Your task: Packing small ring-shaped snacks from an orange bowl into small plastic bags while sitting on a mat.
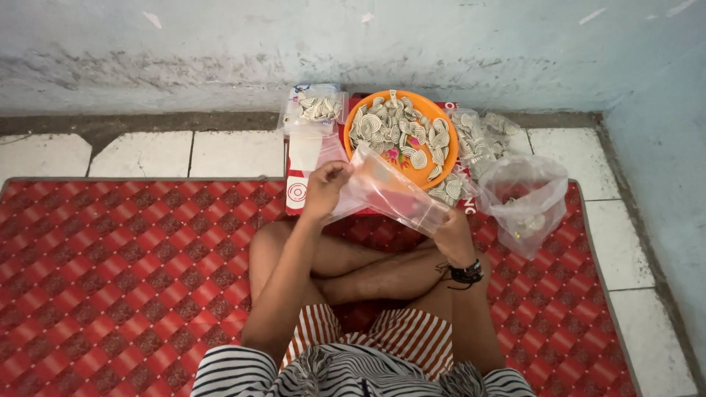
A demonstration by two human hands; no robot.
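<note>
I sit cross-legged on a red patterned mat [125, 272]. Both hands hold one small clear plastic bag [386, 190] stretched between them above my knees. My left hand [326, 187] pinches the bag's upper end; my right hand [450, 234], with dark bands at the wrist, grips its lower end. Just beyond the bag stands an orange bowl [426, 175] heaped with several pale, ridged, shell-shaped crackers [393, 129].
Filled clear packets [320, 109] lie left of the bowl and more packets [478, 140] to its right. A larger clear bag [526, 198] stands open at right. White floor tiles [147, 153] and a pale wall [368, 51] lie behind.
</note>
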